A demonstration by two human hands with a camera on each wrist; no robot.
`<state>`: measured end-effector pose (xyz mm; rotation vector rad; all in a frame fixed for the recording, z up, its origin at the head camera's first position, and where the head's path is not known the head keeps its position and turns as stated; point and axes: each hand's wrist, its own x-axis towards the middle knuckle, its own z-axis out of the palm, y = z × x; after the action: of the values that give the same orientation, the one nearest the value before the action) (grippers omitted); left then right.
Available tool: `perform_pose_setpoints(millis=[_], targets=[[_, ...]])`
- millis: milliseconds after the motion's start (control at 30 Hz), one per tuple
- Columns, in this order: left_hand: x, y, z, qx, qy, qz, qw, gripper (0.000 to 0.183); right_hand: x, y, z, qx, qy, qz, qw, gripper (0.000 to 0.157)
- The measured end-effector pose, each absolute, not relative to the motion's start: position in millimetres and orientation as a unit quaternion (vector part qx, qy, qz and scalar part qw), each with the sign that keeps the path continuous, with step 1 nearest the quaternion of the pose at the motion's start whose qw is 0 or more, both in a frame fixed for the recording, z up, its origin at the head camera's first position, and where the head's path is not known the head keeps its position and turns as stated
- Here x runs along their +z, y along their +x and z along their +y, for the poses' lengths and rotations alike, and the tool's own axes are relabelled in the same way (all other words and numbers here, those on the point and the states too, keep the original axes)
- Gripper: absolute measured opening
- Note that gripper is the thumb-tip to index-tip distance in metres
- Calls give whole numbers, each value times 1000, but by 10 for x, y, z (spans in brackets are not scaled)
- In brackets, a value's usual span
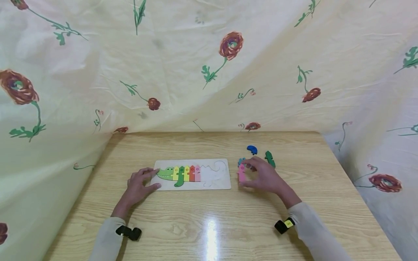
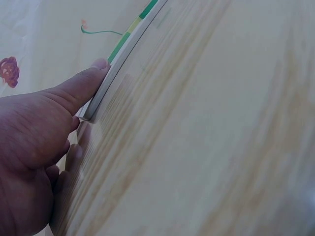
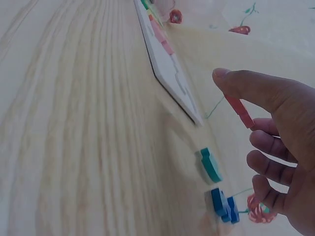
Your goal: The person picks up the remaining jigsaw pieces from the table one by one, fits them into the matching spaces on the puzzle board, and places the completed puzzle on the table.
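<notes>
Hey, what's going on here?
A person's left hand rests on the left end of a crocodile puzzle board, while the right hand pinches a pink piece just off its right end. The head and several body pieces are in place; the tail shows only as an outline. Blue pieces and a green piece lie nearby.

Probably a curtained-off workspace: flowered cloth [image 1: 183, 69] backs a wood-grained table [image 1: 173, 221].
</notes>
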<state>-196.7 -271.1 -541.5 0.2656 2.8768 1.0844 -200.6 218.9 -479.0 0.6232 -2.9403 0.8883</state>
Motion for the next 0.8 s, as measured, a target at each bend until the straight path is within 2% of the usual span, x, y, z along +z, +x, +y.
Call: perform_pose_setpoints(millis=[433, 800], targets=[[-5423, -1970, -2720, 356, 86, 930, 28, 67, -4716, -2168, 1841, 277, 208, -938, 3, 73], [-5430, -1980, -2721, 354, 84, 931, 30, 67, -4687, -2306, 1553, 288, 229, -929, -27, 75]])
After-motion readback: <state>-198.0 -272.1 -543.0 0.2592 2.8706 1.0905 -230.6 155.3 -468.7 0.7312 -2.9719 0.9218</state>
